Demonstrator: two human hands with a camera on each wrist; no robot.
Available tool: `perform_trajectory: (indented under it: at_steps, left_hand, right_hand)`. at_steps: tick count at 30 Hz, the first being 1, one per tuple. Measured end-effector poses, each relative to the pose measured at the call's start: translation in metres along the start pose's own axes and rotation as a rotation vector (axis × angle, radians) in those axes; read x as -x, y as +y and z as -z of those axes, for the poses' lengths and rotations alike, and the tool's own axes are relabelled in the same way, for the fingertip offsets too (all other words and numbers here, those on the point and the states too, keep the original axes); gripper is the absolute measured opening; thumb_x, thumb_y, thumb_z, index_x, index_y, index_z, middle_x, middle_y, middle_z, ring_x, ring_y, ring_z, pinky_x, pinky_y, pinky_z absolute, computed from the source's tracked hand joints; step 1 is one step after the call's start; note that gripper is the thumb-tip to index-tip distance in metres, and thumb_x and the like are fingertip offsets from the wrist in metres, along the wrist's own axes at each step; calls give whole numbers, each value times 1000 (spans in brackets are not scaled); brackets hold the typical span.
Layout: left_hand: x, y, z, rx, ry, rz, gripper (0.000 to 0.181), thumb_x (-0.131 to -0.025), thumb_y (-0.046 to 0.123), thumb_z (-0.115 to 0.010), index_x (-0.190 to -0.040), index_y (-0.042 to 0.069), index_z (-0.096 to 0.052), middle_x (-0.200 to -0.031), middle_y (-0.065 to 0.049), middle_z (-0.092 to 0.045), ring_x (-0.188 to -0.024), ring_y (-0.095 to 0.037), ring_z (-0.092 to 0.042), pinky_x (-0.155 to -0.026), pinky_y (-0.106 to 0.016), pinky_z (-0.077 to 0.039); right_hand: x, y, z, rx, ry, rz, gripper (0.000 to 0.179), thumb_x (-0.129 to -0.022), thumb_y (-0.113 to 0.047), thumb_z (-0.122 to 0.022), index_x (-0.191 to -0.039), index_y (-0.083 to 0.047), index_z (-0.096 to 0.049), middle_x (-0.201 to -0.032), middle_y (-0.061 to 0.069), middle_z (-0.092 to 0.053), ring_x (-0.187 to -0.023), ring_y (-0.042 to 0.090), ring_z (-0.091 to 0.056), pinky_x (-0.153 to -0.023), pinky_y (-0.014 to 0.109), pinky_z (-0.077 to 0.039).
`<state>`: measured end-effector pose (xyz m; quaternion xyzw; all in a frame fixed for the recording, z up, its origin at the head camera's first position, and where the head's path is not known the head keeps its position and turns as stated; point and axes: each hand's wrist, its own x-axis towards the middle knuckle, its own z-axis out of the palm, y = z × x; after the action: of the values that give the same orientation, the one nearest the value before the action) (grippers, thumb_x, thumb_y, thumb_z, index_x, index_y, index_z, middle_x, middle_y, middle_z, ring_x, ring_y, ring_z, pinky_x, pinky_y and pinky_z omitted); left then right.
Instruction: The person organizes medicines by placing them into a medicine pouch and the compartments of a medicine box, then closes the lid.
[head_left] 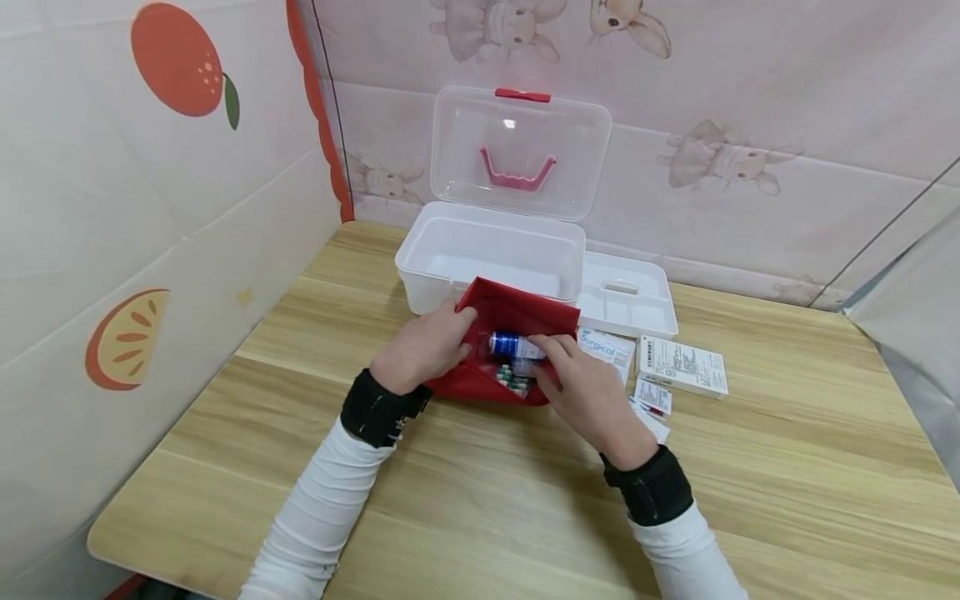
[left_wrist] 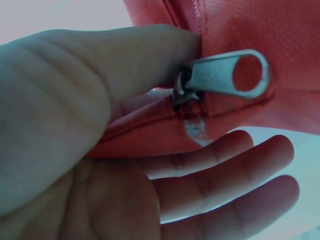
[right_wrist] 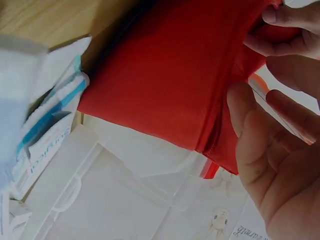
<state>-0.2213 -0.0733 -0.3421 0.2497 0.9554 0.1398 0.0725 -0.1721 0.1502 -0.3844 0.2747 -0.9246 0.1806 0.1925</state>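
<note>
A red zip pouch [head_left: 480, 392] gapes open in front of the white box. At its left side my left hand [head_left: 423, 346] grips the edge, thumb inside the mouth and fingers outside. A metal zip pull [left_wrist: 227, 75] hangs beside that thumb in the left wrist view. Inside the pouch lie a small blue-and-white bottle [head_left: 507, 345] and several small green-and-white cylinders [head_left: 512, 382]. My right hand [head_left: 585, 392] reaches into the mouth from the right, its loosely bent fingers overlapping the bottle's right end. The right wrist view shows those fingers at the pouch's edge, apart from each other.
Behind the pouch stands the white box [head_left: 420, 287], its clear lid [head_left: 457, 158] raised. A white divided tray [head_left: 652, 292] sits to its right. Nearer lie a "Surgical" packet [head_left: 607, 348], a flat white carton [head_left: 682, 367] and small packets [head_left: 652, 397]. Printed fabric walls border the wooden table [head_left: 465, 500].
</note>
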Motion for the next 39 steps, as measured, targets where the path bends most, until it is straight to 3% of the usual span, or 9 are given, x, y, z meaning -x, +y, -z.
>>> perform_trajectory:
  at_steps: [7,13,22,28,34,39]
  left_hand:
    - [1,0,0,-4,10,-4,37,-86,16,-62,-118,3,-48,-113,-16,-49,-90,-24,-50,-76,-40,-55]
    - [0,-1,-1,-4,28,-21,34,-86,14,-61,-116,2,-49,-113,-16,-50,-90,-24,-51,-75,-40,-55]
    - [-1,-2,-1,11,17,-13,36,-87,15,-61,-118,3,-48,-117,-15,-47,-92,-24,-50,-76,-40,-55]
    - [-1,-2,-1,14,8,-5,36,-87,15,-61,-118,3,-48,-116,-15,-47,-92,-24,-50,-76,-40,-55]
    - [-2,-2,-2,9,6,0,36,-87,15,-61,-118,3,-48,-116,-15,-47,-92,-24,-50,-76,-40,-55]
    - [-1,-1,-2,16,11,-4,36,-86,14,-61,-118,3,-48,-117,-15,-47,-92,-24,-50,-76,-40,-55]
  right_hand:
    - [4,5,20,-32,-25,-53,38,-81,-18,-69,-114,-9,-53,-103,11,-60,-67,17,-56,-51,33,-54]
    - [12,13,40,-17,-114,-136,24,-82,-18,-67,-98,-10,-51,-93,7,-58,-62,14,-51,-47,29,-47]
    - [24,30,59,-6,-250,-213,26,-75,-16,-73,-91,-11,-53,-87,6,-59,-64,17,-52,-54,35,-48]
    - [30,39,63,-24,-443,-327,37,-71,-15,-77,-100,-8,-56,-98,12,-62,-78,23,-55,-66,42,-50]
    - [32,49,53,-44,-693,-440,54,-63,-11,-80,-112,-12,-59,-107,14,-57,-78,23,-52,-60,35,-49]
    - [36,54,45,-42,-743,-462,48,-59,-7,-81,-104,-14,-65,-102,10,-55,-81,24,-50,-64,35,-49]
